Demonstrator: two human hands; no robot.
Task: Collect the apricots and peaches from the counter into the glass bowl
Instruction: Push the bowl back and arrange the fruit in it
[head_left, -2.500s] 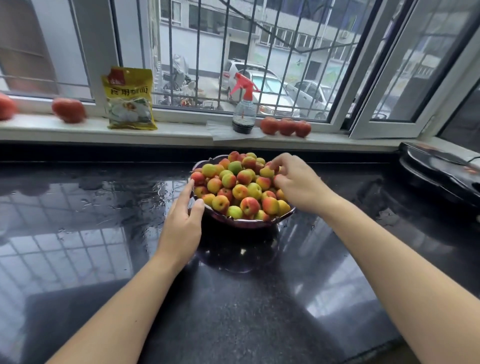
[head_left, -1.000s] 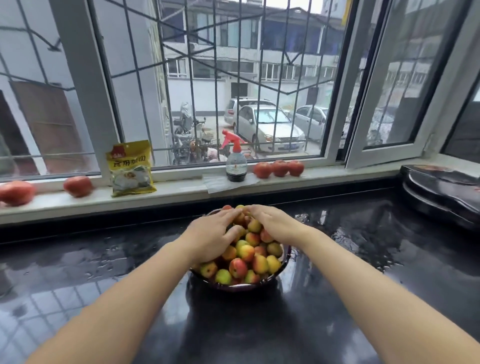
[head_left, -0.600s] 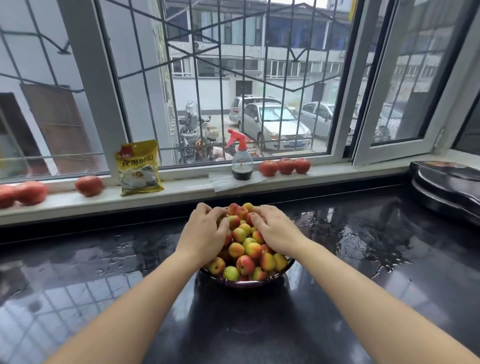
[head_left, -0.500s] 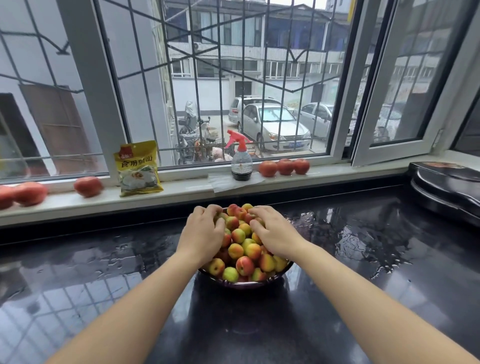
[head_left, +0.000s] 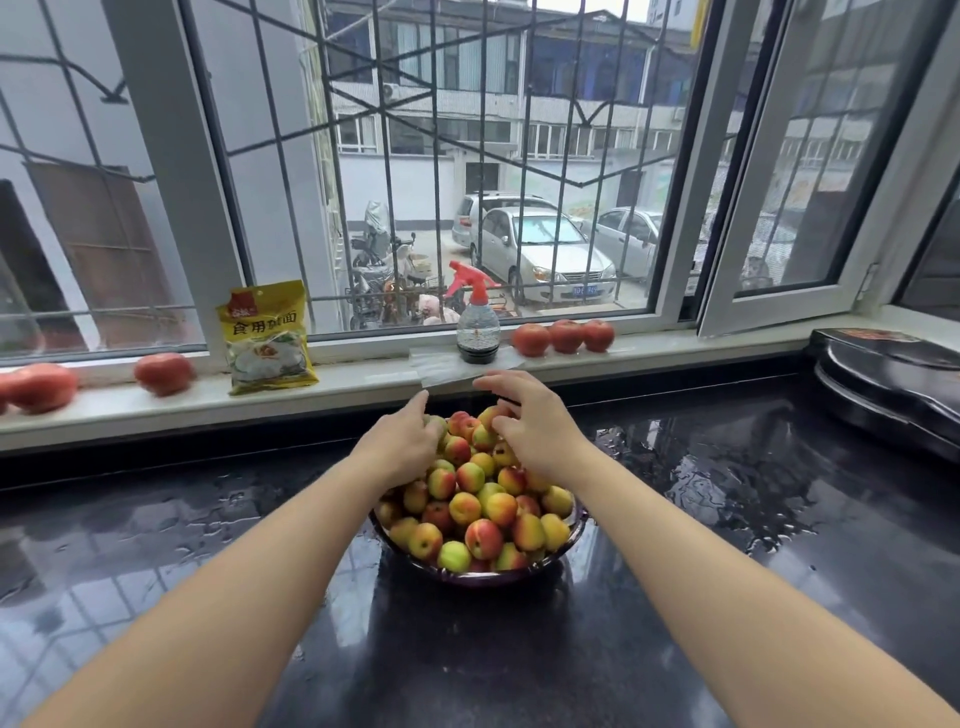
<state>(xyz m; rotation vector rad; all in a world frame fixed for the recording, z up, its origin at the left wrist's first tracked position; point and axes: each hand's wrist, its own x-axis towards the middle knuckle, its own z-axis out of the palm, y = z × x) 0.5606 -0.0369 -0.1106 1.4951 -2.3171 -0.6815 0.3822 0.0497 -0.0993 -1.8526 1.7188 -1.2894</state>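
Your L hand (head_left: 402, 444) rests palm-down on fruit pile (head_left: 480, 499), fingers together, grip unclear. Glass bowl (head_left: 574, 535) sits mid-counter (head_left: 727, 519), heaped full. Your R hand (head_left: 535, 426) hovers at pile's far top, fingers spread, holding nothing.

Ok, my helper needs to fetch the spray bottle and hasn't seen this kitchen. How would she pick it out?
Look along the white windowsill behind the bowl. The spray bottle stands near its middle, between a yellow packet and three red fruits; it alone has a red trigger.
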